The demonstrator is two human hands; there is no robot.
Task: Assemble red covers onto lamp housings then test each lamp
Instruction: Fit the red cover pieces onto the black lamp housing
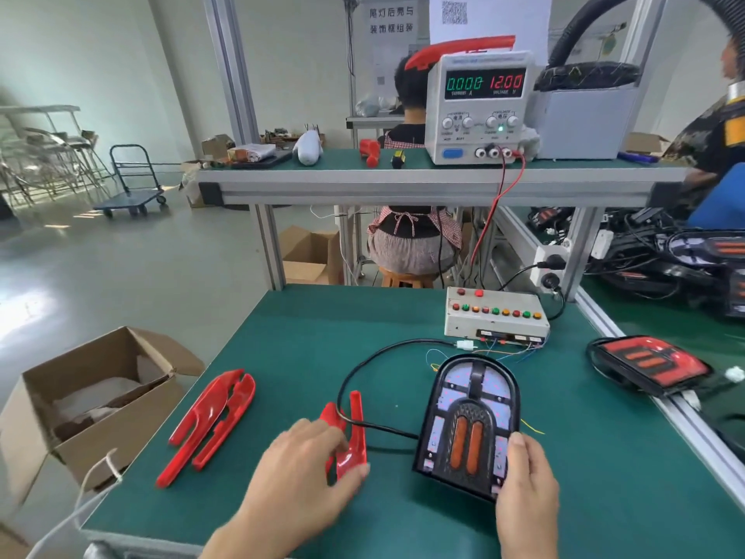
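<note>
A single wide-angle head view looks forward and down from the seated person's place at the near edge of the green workbench [282, 336]. The left hand [300, 474] at 6 o'clock and right hand [526, 478] at 5 o'clock lie closest to the lens; the power supply [477, 106] stands farther off at 12 o'clock; straight edges bow toward the frame's borders

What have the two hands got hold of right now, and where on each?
Left hand grips a red cover at its near, wide end. Right hand holds the black lamp housing by its near right edge, steadying it on the mat.
</note>
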